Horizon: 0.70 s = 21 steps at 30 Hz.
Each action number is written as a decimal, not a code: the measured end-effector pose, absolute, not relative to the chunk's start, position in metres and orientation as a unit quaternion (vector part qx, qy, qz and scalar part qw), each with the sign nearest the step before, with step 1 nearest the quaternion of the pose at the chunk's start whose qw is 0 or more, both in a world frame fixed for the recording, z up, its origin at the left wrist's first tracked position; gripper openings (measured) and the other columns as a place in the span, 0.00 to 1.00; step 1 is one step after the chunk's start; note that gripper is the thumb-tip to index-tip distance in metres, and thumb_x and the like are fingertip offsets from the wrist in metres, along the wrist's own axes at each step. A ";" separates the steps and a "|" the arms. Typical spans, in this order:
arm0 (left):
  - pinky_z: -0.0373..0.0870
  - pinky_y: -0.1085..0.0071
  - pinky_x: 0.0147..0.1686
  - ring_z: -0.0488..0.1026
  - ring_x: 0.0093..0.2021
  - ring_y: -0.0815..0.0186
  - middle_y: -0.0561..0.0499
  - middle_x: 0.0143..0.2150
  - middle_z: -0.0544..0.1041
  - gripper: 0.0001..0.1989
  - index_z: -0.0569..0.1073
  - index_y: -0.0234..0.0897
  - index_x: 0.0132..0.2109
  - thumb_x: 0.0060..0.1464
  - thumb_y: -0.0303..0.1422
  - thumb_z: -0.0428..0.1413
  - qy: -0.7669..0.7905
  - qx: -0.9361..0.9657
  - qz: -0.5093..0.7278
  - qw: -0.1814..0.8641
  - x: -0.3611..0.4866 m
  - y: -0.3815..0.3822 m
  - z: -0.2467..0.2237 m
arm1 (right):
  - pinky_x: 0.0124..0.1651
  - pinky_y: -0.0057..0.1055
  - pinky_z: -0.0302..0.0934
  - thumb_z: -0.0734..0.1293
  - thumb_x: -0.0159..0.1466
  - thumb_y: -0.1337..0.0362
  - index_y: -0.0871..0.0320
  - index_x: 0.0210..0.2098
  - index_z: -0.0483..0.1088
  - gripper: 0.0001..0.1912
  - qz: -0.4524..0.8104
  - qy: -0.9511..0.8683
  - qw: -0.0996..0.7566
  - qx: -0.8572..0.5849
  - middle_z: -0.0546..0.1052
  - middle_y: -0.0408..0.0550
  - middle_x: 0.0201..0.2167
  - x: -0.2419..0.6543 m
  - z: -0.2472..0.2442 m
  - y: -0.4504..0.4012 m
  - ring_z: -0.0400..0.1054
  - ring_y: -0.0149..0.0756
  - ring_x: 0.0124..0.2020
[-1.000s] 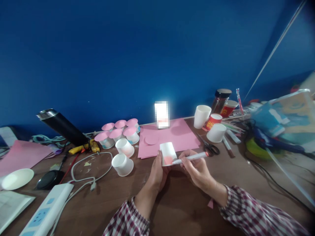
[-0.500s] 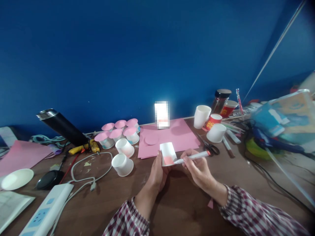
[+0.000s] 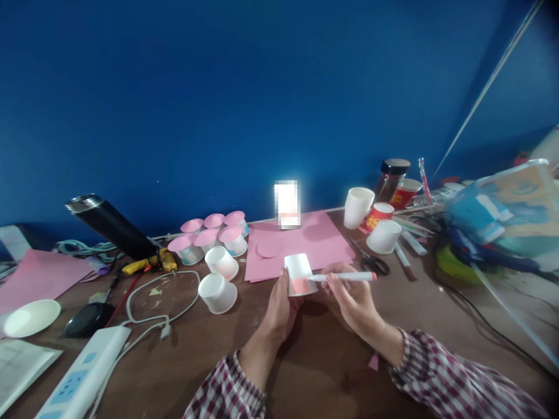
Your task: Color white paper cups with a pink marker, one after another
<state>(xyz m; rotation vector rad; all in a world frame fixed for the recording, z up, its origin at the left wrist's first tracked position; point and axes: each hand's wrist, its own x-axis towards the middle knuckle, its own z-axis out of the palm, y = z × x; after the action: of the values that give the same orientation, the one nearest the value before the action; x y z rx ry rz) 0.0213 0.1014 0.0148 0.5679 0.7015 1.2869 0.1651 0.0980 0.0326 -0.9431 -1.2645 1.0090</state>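
My left hand (image 3: 282, 305) grips a white paper cup (image 3: 299, 266) that is turned with its side up, a patch of coral-pink colour near its rim. A white marker (image 3: 349, 276) with a coral end is pinched in my right hand (image 3: 349, 297); its tip meets the cup's side at the coloured patch. Just behind lie sheets of pink paper (image 3: 314, 238) with a cut pink paper circle (image 3: 269, 249) on top. To the left stand two open white cups, one nearer (image 3: 217, 293) and one behind it (image 3: 221, 262), the latter with a pinkish tint.
Several small cups topped with pink discs (image 3: 207, 237) stand at the back left. Scissors (image 3: 374, 262), markers (image 3: 404, 256) and more paper cups (image 3: 383, 237) are at right. A power strip (image 3: 82, 372), cable and black flask (image 3: 116, 227) occupy the left.
The marker has tilted flatter and its tip has shifted slightly up along the cup's side. My left hand and the cup have barely moved.
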 end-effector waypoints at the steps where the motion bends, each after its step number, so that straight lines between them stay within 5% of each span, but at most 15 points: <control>1: 0.68 0.54 0.54 0.78 0.47 0.50 0.39 0.41 0.82 0.29 0.78 0.29 0.45 0.56 0.54 0.57 0.314 0.254 0.579 0.708 0.021 0.101 0.015 | 0.28 0.27 0.62 0.67 0.66 0.49 0.57 0.33 0.71 0.17 0.434 -0.545 0.591 -0.407 0.72 0.44 0.24 0.165 0.032 0.098 0.65 0.31 0.25; 21: 0.69 0.53 0.54 0.78 0.48 0.49 0.38 0.42 0.82 0.29 0.77 0.28 0.45 0.56 0.54 0.57 0.322 0.254 0.573 0.710 0.021 0.100 0.018 | 0.27 0.27 0.60 0.67 0.66 0.48 0.57 0.30 0.70 0.18 0.437 -0.542 0.590 -0.408 0.70 0.42 0.22 0.164 0.033 0.098 0.63 0.31 0.24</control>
<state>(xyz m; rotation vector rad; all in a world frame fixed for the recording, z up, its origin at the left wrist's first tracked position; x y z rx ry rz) 0.0212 0.1004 0.0182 0.5628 0.7155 1.2716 0.1644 0.0980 0.0334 -0.9490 -1.2626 1.0169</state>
